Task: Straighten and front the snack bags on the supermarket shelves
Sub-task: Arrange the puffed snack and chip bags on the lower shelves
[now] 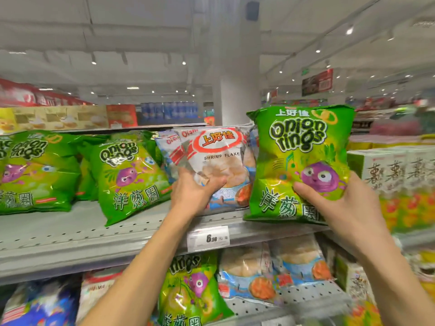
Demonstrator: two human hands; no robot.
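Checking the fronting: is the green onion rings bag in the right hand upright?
Upright: green onion rings bag, gripped by right hand.

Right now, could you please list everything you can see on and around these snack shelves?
Onion rings bags: at least three, green, upper shelf left.
Held onion rings bag: one, green, upright, shelf front right.
Shrimp flake bags: several, white and red, upper shelf centre.
Price tag: one, white, shelf edge.
Boxes: several, white and yellow, far right.
Lower-shelf bags: mixed, green and white.
Left hand: grips front shrimp flake bag.
Right hand: grips held onion rings bag.
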